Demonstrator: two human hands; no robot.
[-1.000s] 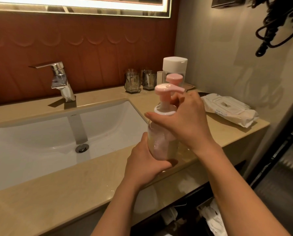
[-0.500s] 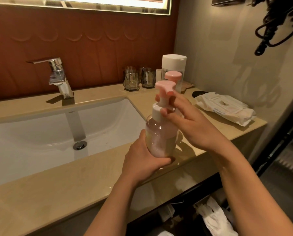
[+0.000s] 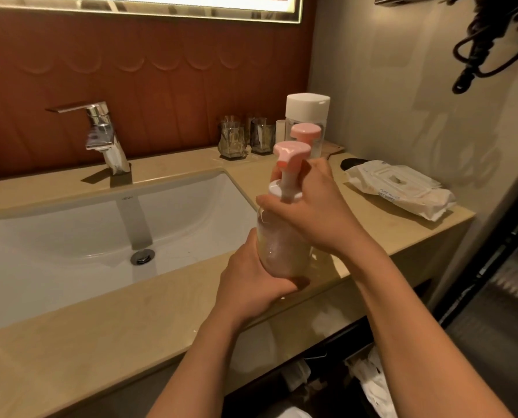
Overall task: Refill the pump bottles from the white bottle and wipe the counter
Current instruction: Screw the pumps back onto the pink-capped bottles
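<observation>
A warm-lit bathroom is surrounding a beige stone desk (image 3: pixel 107 321) with a white sunken basin (image 3: pixel 79 233) and a chrome tap (image 3: pixel 104 137) set against a brown wall panel. Near the front edge, just right of the basin, the person is holding a clear round pump bottle with a pink pump head (image 3: pixel 281 236), upright and seemingly just above the desk.

The left hand (image 3: pixel 251 282) is wrapping the lower body, its fingers (image 3: pixel 290 289) curling under the base and clamped on it, apparently to keep the bottle from turning. The right hand (image 3: pixel 315 212) is closing over the white collar at the neck, fingers (image 3: pixel 268 203) pressed together around it; this looks like a twisting grip on the pump top, though which way it is turning cannot be told.

Behind, at the back right, a second pink-headed pump bottle (image 3: pixel 306 137) is standing in front of a tall white-capped bottle (image 3: pixel 307 113), the likely refill source, kept within reach. Two glass tumblers (image 3: pixel 245 138) are standing to their left. A soft white pack of wipes (image 3: pixel 402 191) is lying flat on the right end, probably ready for the wiping step, which is not yet begun.
</observation>
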